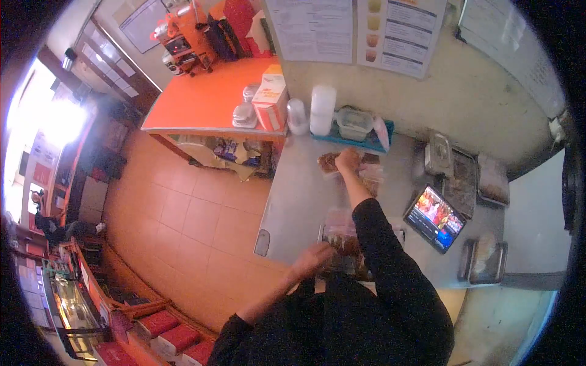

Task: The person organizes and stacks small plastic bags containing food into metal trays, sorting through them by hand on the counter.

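My right hand (348, 160) reaches far across the metal table (293, 183), its fingers closed on or beside a small clear bag with brown contents (328, 163). More such bags (372, 174) lie just right of it. Nearer my body, my left hand (314, 259) is blurred by motion at the left edge of a tray that holds bagged brown food (345, 244). Whether its fingers hold anything is not clear.
Behind the bags stands a teal tray (351, 141) with plastic containers (355, 124). A tablet (435, 218) showing a video, metal containers (439, 155) and another tray (486, 261) are on the right. An orange counter (201, 100) stands at the back left.
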Demonstrator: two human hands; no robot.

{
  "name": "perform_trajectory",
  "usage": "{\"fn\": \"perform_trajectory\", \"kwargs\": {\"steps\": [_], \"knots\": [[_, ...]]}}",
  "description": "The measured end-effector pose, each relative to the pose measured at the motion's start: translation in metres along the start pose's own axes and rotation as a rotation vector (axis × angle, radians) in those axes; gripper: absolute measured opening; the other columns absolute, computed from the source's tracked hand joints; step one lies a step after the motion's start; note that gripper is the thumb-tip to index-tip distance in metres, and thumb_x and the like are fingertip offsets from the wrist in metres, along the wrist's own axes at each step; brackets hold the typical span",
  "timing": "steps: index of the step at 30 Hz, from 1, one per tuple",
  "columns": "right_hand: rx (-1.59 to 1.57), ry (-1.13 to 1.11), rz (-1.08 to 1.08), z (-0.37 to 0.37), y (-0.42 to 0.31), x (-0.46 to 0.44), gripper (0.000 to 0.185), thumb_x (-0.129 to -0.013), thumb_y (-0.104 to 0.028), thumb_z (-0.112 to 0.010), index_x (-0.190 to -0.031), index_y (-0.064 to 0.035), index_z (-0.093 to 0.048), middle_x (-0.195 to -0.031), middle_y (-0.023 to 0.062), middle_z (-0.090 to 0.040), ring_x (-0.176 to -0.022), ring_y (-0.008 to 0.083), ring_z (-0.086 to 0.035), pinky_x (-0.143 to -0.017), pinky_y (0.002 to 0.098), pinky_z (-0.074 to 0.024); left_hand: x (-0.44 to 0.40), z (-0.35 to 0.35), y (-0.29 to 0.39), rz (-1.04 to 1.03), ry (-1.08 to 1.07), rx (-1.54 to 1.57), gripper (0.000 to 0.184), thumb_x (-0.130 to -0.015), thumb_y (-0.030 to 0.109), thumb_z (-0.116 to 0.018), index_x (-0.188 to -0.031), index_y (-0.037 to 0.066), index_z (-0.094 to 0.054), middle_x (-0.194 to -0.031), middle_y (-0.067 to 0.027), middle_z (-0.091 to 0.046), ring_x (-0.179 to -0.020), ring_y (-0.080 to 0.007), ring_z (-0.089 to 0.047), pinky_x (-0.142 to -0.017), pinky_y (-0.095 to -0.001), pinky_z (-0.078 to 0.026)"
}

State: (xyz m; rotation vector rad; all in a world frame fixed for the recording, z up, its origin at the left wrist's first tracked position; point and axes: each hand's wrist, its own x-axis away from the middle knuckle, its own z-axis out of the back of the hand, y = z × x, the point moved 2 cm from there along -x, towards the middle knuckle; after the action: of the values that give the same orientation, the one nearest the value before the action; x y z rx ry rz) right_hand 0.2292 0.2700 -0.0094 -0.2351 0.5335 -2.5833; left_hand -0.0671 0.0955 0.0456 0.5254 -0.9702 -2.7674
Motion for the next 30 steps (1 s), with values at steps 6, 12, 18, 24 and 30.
{"fn": "perform_trajectory", "kwargs": {"steps": [6,12,18,24,30], "knots": [[-0.063,-0.059,0.33,0.012,0.0,0.006,0.042,-0.072,-0.017,-0.061,-0.108,0.0028,-0.053,-0.089,0.0233,-0.062,-0.085,0.0379,-0.06,-0.075,0.0435,-0.0481,-0.064,0.033,-0.098,0.171,0.144,-0.199,0.024,-0.077,0.007,-0.052,-0.1,0.0,-0.054,-0.09,-0.0189,-0.052,-0.091,-0.0372,-0.052,-0.078,-0.0466,-0.043],[-0.504,0.074,0.511,0.126,0.0,0.069,0.032,-0.074,-0.007,-0.058,-0.105,-0.0027,-0.052,-0.071,0.0164,-0.058,-0.072,0.0347,-0.058,-0.064,0.0462,-0.0447,-0.135,-0.002,-0.182,-0.089,0.121,-0.359,0.031,-0.079,0.008,-0.051,-0.108,0.002,-0.054,-0.104,-0.0223,-0.055,-0.1,-0.0368,-0.052,-0.086,-0.0454,-0.042],[-0.356,0.109,0.695,0.183,0.063,0.157,0.022,-0.075,-0.007,-0.061,-0.096,-0.0057,-0.058,-0.074,0.0124,-0.058,-0.072,0.0306,-0.059,-0.067,0.0383,-0.0459,-0.166,-0.003,-0.191,0.303,0.172,-0.047,0.043,-0.083,0.01,-0.043,-0.126,0.01,-0.043,-0.116,-0.0215,-0.051,-0.101,-0.0362,-0.054,-0.078,-0.0442,-0.049],[-0.433,-0.309,0.565,0.174,0.1,0.237,0.017,-0.079,-0.019,-0.059,-0.09,-0.0058,-0.058,-0.082,0.0148,-0.059,-0.074,0.0356,-0.058,-0.069,0.0423,-0.0462,-0.162,0.004,-0.184,0.104,0.041,-0.241,0.046,-0.08,0.009,-0.047,-0.126,0.005,-0.043,-0.131,-0.0182,-0.039,-0.107,-0.0347,-0.052,-0.084,-0.0426,-0.048],[-0.308,-0.63,0.619,0.129,0.11,0.281,0.019,-0.081,-0.02,-0.059,-0.095,-0.0074,-0.061,-0.092,0.0121,-0.062,-0.088,0.0297,-0.059,-0.077,0.0406,-0.045,-0.161,0.023,-0.176,0.043,0.372,-0.36,0.024,-0.08,0.008,-0.05,-0.102,0.001,-0.05,-0.105,-0.0177,-0.056,-0.093,-0.0333,-0.055,-0.08,-0.0406,-0.043]]}}
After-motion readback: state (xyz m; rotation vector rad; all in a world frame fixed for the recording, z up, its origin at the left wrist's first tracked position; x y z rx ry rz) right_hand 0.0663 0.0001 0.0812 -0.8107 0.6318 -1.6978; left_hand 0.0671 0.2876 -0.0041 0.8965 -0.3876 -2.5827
